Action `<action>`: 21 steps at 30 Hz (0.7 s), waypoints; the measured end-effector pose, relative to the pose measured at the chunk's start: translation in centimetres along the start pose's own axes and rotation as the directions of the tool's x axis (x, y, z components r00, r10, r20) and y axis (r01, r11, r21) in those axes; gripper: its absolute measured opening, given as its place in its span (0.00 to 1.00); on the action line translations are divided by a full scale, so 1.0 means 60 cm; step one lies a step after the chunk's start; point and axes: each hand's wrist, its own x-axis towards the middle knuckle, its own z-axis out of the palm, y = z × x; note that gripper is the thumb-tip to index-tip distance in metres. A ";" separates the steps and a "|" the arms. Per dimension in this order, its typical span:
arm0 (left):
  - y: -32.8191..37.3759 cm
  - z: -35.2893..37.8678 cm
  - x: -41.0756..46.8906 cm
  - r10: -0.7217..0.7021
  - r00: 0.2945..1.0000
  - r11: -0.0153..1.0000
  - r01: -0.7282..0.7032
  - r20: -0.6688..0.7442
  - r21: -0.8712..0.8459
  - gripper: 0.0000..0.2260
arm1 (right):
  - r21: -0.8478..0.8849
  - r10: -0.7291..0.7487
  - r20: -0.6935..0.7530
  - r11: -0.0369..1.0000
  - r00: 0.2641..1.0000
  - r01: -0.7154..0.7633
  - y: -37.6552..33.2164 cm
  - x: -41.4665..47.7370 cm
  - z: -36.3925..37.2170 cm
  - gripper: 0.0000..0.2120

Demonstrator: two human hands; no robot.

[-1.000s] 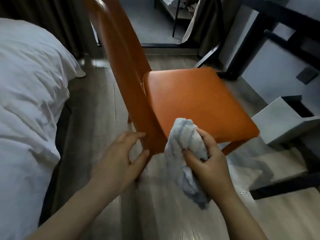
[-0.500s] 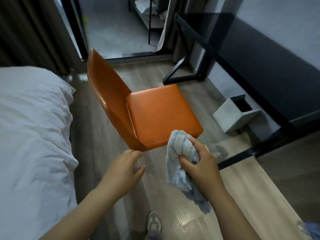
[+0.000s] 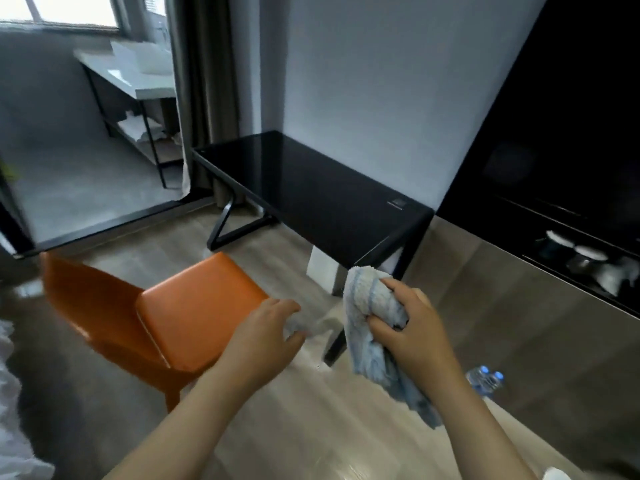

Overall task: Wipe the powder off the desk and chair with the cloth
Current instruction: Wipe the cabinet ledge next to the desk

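Fingers (image 3: 388, 325) bunch fluffy terry cloth (image 3: 367, 299)

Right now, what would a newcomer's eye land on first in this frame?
The orange chair stands out at lower left against the wood floor. At centre the right hand grips a bunched pale blue cloth near the black desk, while the left hand is open beside the seat's corner.

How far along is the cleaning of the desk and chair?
The orange chair shows no powder, so it looks done. The right hand grips the cloth, off any surface; the left hand is open. The black desk may be left, though I see no powder there.
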 end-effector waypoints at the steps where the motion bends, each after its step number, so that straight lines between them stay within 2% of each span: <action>1: 0.033 0.008 0.016 0.034 0.999 0.999 -0.033 0.014 -0.008 0.18 | 0.000 0.015 -0.042 1.000 0.999 -0.015 0.013 0.000 -0.034 0.26; 4: 0.131 0.037 0.066 0.108 0.993 0.993 -0.106 0.040 -0.057 0.18 | -0.032 0.054 -0.131 0.998 0.990 -0.059 0.061 0.003 -0.129 0.25; 12: 0.384 0.141 0.219 0.285 0.958 0.950 -0.284 -0.014 -0.129 0.11 | -0.125 0.066 -0.249 0.987 0.966 -0.100 0.202 0.076 -0.360 0.23; 17: 0.442 0.202 0.313 0.271 0.962 0.952 -0.264 0.029 -0.156 0.18 | -0.123 0.084 -0.256 0.985 0.963 -0.119 0.285 0.140 -0.436 0.22; 21: 0.459 0.241 0.411 0.284 0.958 0.948 -0.274 0.042 -0.159 0.20 | -0.131 0.130 -0.261 0.977 0.956 -0.169 0.351 0.206 -0.455 0.23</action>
